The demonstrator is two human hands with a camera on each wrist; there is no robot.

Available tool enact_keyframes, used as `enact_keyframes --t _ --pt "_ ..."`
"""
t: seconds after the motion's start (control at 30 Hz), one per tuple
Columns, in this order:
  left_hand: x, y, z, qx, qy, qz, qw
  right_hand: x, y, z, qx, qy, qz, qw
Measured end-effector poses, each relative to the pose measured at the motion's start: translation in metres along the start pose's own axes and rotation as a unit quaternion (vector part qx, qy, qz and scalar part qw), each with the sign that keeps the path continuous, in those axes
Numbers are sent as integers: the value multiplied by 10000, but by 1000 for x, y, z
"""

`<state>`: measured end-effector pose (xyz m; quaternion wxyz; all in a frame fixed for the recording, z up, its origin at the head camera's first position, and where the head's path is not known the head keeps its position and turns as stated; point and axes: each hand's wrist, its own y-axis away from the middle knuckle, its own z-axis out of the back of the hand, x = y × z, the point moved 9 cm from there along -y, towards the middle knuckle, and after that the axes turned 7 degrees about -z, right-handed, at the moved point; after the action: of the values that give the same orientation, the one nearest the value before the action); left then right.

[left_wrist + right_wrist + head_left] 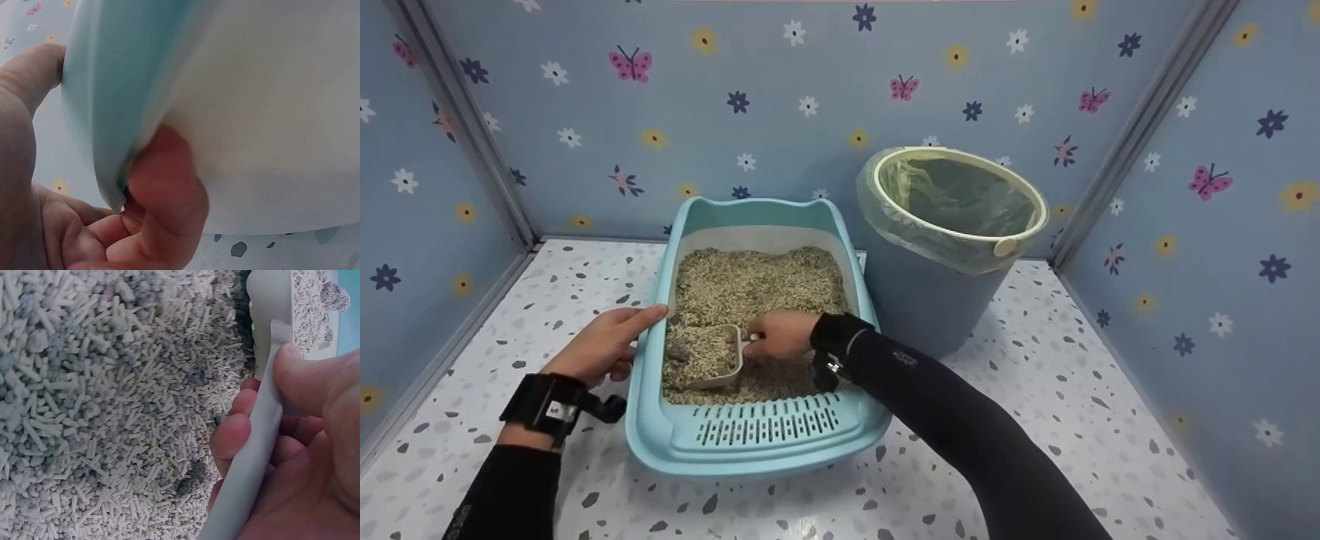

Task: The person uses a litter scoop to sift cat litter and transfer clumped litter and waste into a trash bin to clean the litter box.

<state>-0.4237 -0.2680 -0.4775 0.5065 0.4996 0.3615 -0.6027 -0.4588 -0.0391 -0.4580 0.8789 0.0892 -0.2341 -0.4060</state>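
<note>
A light blue litter box (765,452) filled with pellet litter (757,281) stands in the middle. My left hand (598,346) grips its left rim, thumb on top; in the left wrist view the fingers (169,185) curl under the rim's edge. My right hand (786,334) holds a pale litter scoop (739,356) by its handle (247,461), thumb along the top. The scoop's basin lies at the left side of the box, full of litter, with grey clumps (679,351) at its far side. Another dark clump (194,478) lies on the litter below the handle.
A grey-blue trash bin (937,300) with a yellowish bag (877,214) over its rim stands right behind the litter box. A slotted step (765,420) forms the box's near end. Flowered wall panels (810,82) enclose the speckled floor (1080,420) on three sides.
</note>
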Motion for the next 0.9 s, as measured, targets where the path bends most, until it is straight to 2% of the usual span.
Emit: enact_keyframes --t 0.43,0.7,0.9 --pt "4 2 5 56 -166 10 9998 -3 6 11 -60 -298 110 9995" --pt "1 -1 2 93 -158 -30 9998 -9 11 16 -140 -230 19 9996" --pt "1 -2 0 95 -158 -9 9998 -13 18 22 -115 -426 62 9990"
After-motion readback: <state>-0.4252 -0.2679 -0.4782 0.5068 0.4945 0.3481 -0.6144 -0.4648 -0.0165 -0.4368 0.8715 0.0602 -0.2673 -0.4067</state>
